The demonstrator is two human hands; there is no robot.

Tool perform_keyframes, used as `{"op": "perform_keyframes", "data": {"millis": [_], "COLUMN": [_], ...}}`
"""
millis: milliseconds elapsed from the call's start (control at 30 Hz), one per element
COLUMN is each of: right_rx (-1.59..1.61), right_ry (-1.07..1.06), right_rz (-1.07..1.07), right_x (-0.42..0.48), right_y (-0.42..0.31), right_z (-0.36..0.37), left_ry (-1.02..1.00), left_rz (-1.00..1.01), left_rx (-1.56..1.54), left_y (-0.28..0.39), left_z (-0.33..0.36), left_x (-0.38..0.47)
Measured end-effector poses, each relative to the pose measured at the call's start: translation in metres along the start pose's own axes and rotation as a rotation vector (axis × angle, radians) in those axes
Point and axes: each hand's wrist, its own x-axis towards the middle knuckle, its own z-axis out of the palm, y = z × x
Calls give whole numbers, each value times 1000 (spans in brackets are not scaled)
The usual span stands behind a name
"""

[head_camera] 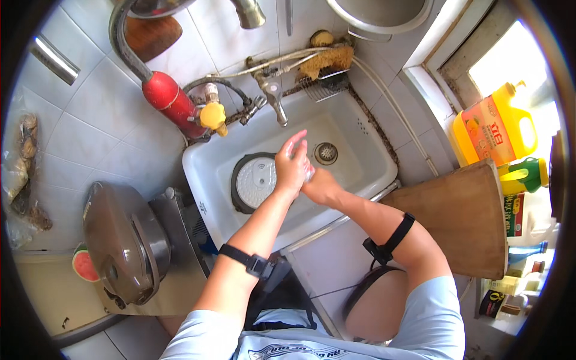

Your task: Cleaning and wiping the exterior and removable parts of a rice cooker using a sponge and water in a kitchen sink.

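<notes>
Both hands meet over the middle of a white ceramic sink point(211, 180). My left hand point(290, 167) is raised with its fingers extended and slightly apart, its palm side turned towards the right hand. Against it presses my right hand point(320, 186), its fingers curled and mostly hidden. Between them shows a small whitish, wet patch; whether it is lather or an object, I cannot tell. Below and left of the hands, a round lid with a dark rim and pale dimpled face point(255, 182) lies in the basin, partly covered by my left hand and forearm.
The metal faucet point(274, 96) reaches over the basin, with a drain point(326, 153) beyond the hands. A red cylinder point(173, 101) with a yellow valve knob point(212, 116) stands at left. A brown rice cooker point(121, 243), a wooden board point(450, 220) and a yellow jug point(495, 126) flank the sink.
</notes>
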Motion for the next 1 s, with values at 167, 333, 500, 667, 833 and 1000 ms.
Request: {"op": "perform_keyframes", "data": {"millis": [167,333,500,667,833,1000], "right_rx": [-426,-687,-384,661,694,234], "right_ry": [164,319,295,45,170,410], "right_rz": [-66,-242,-197,-187,-140,-200], "right_x": [2,-1,-8,-59,-64,-47], "right_y": [6,21,38,23,17,48], "right_z": [3,17,67,32,13,50], "left_ry": [148,437,377,173,-119,15], "left_rz": [6,12,74,-35,-206,214], "left_rx": [0,39,47,10,46,866], "left_y": [-19,-47,-71,-77,-21,-30], "left_z": [8,2,-43,-47,-53,-129], "left_x": [12,16,2,-13,-58,-115]}}
